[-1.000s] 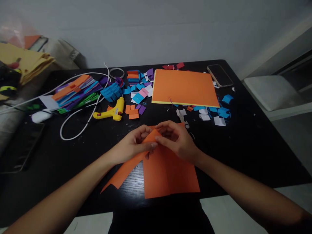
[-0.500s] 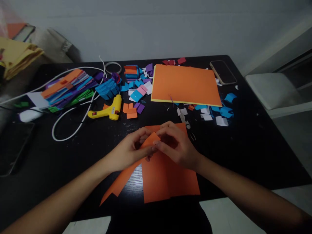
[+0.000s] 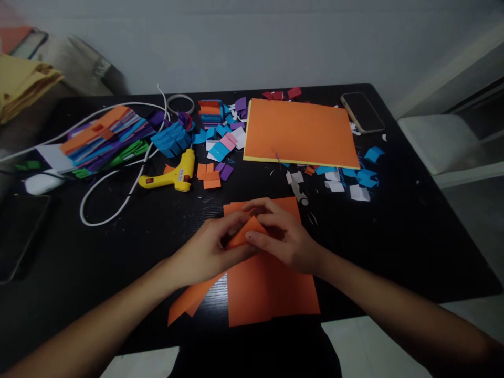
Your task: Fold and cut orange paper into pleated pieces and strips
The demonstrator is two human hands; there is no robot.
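Both hands meet over an orange paper sheet (image 3: 271, 289) lying on the black table (image 3: 394, 247) near its front edge. My left hand (image 3: 208, 252) and my right hand (image 3: 281, 239) pinch a narrow orange paper strip (image 3: 246, 231) between their fingertips. The strip's folded end stands up between the thumbs, and its long tail (image 3: 189, 302) runs down to the left across the table. Fingers of both hands are closed on the strip.
A yellow glue gun (image 3: 173, 176) with a white cord (image 3: 114, 207) lies to the left. Stacks of coloured paper strips (image 3: 102, 139), several small folded paper pieces (image 3: 220, 147), a large orange sheet (image 3: 299, 131), scissors (image 3: 301, 194) and a phone (image 3: 362, 112) lie behind. A white seat (image 3: 441, 142) stands at the right.
The hands and the strip have shifted slightly nearer to me. The strip's tail has pulled in a little. The camera tilted, so the table's contents moved up in view.
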